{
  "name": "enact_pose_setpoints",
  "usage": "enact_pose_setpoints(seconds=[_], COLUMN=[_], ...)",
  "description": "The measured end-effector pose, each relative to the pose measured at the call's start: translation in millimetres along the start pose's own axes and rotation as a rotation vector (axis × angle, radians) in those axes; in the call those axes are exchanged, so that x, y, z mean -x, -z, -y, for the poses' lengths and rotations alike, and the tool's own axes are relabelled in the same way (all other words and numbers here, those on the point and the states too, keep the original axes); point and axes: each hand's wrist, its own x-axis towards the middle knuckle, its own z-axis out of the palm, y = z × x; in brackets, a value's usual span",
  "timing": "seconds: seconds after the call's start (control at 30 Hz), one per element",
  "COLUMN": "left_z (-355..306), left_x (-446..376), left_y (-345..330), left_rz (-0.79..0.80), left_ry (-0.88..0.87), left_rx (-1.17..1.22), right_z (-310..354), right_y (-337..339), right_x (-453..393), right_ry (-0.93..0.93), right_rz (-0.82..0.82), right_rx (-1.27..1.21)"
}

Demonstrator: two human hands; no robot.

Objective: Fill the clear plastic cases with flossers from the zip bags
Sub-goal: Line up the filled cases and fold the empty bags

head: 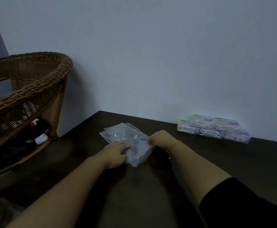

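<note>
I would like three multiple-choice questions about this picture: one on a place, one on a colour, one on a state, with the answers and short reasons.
1. Where do the clear plastic cases with flossers stand?
A. in the chair
B. by the wall, on the table's far right
C. under the hands

2. What colour is the table?
A. white
B. dark brown
C. green

3. What does the right hand do?
A. pinches the clear zip bags
B. holds a case
C. rests on the woven wicker chair

Answers: 1 B, they are stacked against the wall; 2 B, its top is dark; 3 A, its fingers curl on the bags' edge, while the left hand holds the other side.
</note>
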Motion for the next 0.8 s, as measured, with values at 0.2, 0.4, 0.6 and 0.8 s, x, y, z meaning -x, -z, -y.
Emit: enact_pose_setpoints(seconds=[0.2,0.4,0.6,0.8], left_z=[-18,-50,-84,-106], left_x=[24,52,81,107], left_y=[-5,-10,1,17], left_rz=[-0.011,-0.335,-0.507,-0.409], left_ry=[-0.077,-0.149,-0.211,-0.262], left_rx=[0.033,0.109,0.385,0.630], right_z=[-28,-48,-64,-87], right_y=[16,41,61,69], right_x=[37,89,138,169], right_ry=[0.016,0.044,0.182,0.437], right_rz=[0.183,0.264,0.204,0.105], right_rx=[-0.678,-0.945,-1.041,-0.950])
